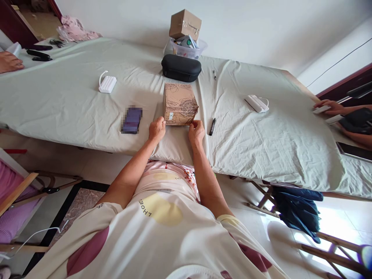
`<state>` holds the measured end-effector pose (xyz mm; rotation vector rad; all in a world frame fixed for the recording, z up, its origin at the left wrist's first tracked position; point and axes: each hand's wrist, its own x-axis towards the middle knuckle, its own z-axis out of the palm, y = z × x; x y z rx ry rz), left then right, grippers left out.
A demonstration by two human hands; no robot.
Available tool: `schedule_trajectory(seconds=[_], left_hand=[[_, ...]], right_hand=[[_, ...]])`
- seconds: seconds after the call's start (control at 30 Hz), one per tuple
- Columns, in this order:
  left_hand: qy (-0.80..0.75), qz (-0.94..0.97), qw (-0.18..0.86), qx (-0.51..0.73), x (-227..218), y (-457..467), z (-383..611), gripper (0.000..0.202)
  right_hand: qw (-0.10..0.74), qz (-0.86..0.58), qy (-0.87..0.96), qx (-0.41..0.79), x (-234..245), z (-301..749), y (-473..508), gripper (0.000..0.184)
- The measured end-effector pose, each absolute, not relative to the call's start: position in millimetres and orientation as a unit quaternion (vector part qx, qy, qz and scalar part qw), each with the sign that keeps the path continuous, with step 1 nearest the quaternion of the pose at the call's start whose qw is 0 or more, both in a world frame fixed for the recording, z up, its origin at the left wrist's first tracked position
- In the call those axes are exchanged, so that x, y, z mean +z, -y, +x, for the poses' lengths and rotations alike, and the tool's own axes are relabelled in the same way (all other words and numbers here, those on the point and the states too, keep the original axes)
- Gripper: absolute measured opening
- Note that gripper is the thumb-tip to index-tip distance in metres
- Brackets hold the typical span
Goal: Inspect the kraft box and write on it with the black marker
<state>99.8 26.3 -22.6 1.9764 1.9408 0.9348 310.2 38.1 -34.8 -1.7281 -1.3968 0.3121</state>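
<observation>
A brown cardboard box [178,101] with black scribbled lines on its faces stands on the cloth-covered table in front of me. My left hand [157,129] is closed at its near left bottom corner, thumb and fingers pinched against the edge. At the near right bottom corner, my right hand [197,133] grips the box in the same way. A black marker pen [212,126] lies just right of my right hand. To the left of my left hand is a dark, pixelated flat object [131,120].
Behind the box sit a black zip case [181,68], a clear plastic tub [186,50] and another carton [185,24]. White corded blocks lie left [107,84] and right [257,104]. Other people's hands show at far left [10,62] and far right [328,105].
</observation>
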Motion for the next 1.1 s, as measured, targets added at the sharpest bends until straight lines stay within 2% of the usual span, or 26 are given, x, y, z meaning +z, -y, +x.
schedule_trajectory(seconds=[0.23,0.33,0.43,0.6,0.8,0.9,1.1], left_hand=[[-0.657,0.671,0.098,0.331,-23,-21,102,0.013],[-0.648,0.658,0.088,0.374,-25,-20,102,0.028],[-0.618,0.664,0.095,0.41,-28,-22,102,0.046],[-0.587,0.678,0.132,0.423,-31,-24,102,0.047],[-0.607,0.665,0.139,0.413,-27,-20,103,0.033],[-0.609,0.665,0.136,0.411,-27,-20,102,0.032],[-0.609,0.678,0.125,0.393,-29,-22,103,0.03]], right_hand=[[0.457,-0.688,0.546,0.136,-34,307,-38,0.032],[0.474,-0.681,0.551,0.089,-33,309,-38,0.043],[0.479,-0.658,0.581,-0.01,-30,311,-33,0.053],[0.41,-0.558,0.713,-0.114,-19,288,-16,0.06],[0.252,-0.492,0.827,-0.099,-8,251,-6,0.057],[0.234,-0.496,0.832,-0.084,-7,247,-8,0.058],[0.266,-0.559,0.781,-0.083,-7,265,-14,0.062]])
